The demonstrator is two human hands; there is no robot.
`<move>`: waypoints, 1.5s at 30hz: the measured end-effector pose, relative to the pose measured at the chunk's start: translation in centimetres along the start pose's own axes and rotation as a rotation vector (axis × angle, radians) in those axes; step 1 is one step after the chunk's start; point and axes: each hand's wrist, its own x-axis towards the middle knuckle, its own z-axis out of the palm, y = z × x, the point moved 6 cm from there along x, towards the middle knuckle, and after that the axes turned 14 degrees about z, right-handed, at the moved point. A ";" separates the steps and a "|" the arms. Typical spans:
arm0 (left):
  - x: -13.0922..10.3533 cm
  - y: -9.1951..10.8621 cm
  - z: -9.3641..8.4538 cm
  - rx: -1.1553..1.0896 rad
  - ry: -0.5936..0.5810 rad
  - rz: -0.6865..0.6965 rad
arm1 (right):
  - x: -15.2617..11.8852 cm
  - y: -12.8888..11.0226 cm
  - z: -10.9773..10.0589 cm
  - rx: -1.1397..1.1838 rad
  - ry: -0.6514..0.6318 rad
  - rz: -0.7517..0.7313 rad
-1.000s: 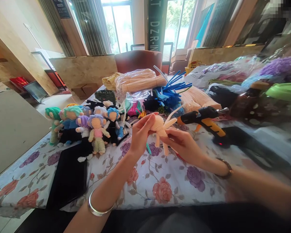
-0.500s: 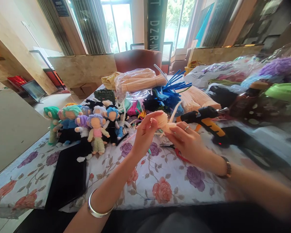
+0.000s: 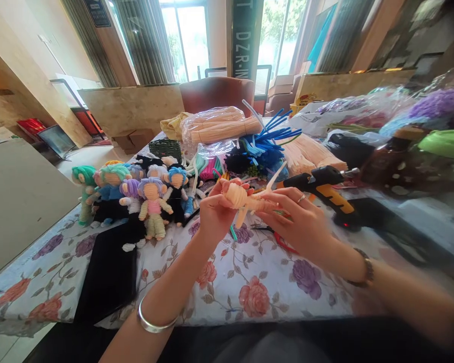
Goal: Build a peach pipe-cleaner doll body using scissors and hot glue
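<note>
Between my hands is a peach doll body wound from fuzzy pipe cleaners, with a rounded head and thin limbs sticking out. My left hand is closed around the head end. On the other side, my right hand pinches the body near a limb, its fingertips partly hidden behind the doll. One pale strand points up and to the right. Scissors with red handles lie on the cloth under my right hand. A short green pipe cleaner piece lies below the doll.
Several finished dolls stand at the left, beside a black flat panel. Bundles of peach pipe cleaners and blue ones are piled behind. A black and yellow glue gun rests at the right, near bagged materials.
The doll body has been turned, so its round head now faces me and a limb hangs downward. My left hand has moved slightly left; my right hand's fingers have stretched out more.
</note>
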 end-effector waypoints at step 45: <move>-0.3 -1.1 0.6 0.396 -0.141 0.114 | 1.5 2.8 0.3 0.560 -0.345 0.602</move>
